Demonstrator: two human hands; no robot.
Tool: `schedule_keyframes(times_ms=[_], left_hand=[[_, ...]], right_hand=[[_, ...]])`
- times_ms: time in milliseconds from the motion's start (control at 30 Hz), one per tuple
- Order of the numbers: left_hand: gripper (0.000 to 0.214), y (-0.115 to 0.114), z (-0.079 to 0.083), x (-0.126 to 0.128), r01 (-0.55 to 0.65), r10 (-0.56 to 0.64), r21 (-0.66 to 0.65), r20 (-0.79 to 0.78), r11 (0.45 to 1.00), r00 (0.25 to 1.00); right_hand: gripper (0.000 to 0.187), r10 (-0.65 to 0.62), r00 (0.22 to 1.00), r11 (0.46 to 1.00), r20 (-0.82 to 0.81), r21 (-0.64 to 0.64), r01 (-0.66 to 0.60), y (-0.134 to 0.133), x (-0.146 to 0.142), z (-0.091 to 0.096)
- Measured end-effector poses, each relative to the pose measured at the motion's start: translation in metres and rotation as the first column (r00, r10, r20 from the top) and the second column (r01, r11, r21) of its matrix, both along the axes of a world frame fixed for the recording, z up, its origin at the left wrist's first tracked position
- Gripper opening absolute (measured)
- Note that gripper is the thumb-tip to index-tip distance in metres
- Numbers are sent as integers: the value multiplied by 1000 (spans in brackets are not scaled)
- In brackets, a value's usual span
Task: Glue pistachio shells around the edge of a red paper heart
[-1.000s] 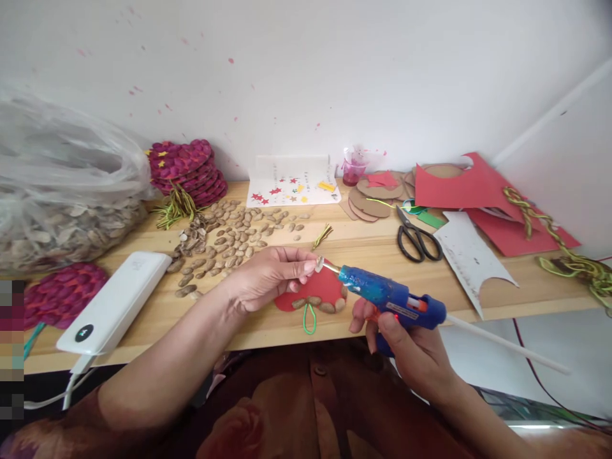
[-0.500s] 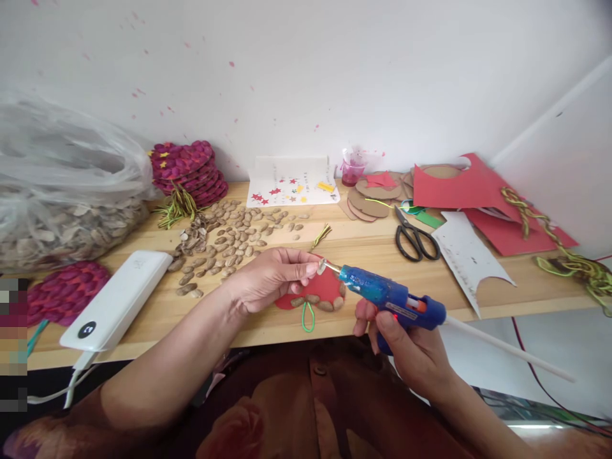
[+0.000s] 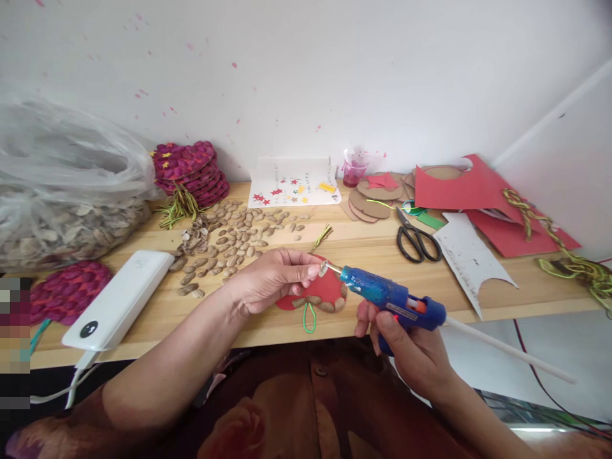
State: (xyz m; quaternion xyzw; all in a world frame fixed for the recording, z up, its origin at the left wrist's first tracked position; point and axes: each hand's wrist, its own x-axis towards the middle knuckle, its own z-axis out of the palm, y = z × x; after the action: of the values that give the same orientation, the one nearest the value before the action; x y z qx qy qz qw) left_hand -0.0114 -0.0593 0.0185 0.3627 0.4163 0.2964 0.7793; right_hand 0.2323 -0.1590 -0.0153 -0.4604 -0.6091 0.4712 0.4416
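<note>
My right hand [image 3: 406, 344] grips a blue glue gun [image 3: 382, 293], its nozzle pointing left and a white glue stick [image 3: 511, 350] sticking out of its back. Between thumb and fingertips, my left hand [image 3: 277, 277] pinches a peanut shell [image 3: 324, 268] right at the nozzle tip. Below the nozzle lies a red cardboard piece [image 3: 329, 287], partly hidden by my left hand. Several peanut shells [image 3: 327, 306] sit along its near edge, beside a green cord loop [image 3: 310, 319]. A yellow-green tassel [image 3: 322, 237] shows at its far edge.
Loose peanut shells [image 3: 239, 236] spread left of centre. A white power bank [image 3: 119, 299] and a plastic bag of shells [image 3: 62, 229] stand at left. Black scissors [image 3: 415, 239], cardboard discs [image 3: 368, 207] and red card sheets [image 3: 444, 191] lie at right.
Both hands, the shell and the glue gun hold nearly the same place. The whole view has shifted very slightly.
</note>
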Motion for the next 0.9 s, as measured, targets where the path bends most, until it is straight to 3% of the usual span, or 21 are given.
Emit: schedule_keyframes(times_ms=[900], left_hand=[[39, -1, 1, 0, -10, 10, 3, -18, 1000, 1000]], right_hand=[[35, -45, 993, 998, 106, -34, 49, -1, 3, -1]])
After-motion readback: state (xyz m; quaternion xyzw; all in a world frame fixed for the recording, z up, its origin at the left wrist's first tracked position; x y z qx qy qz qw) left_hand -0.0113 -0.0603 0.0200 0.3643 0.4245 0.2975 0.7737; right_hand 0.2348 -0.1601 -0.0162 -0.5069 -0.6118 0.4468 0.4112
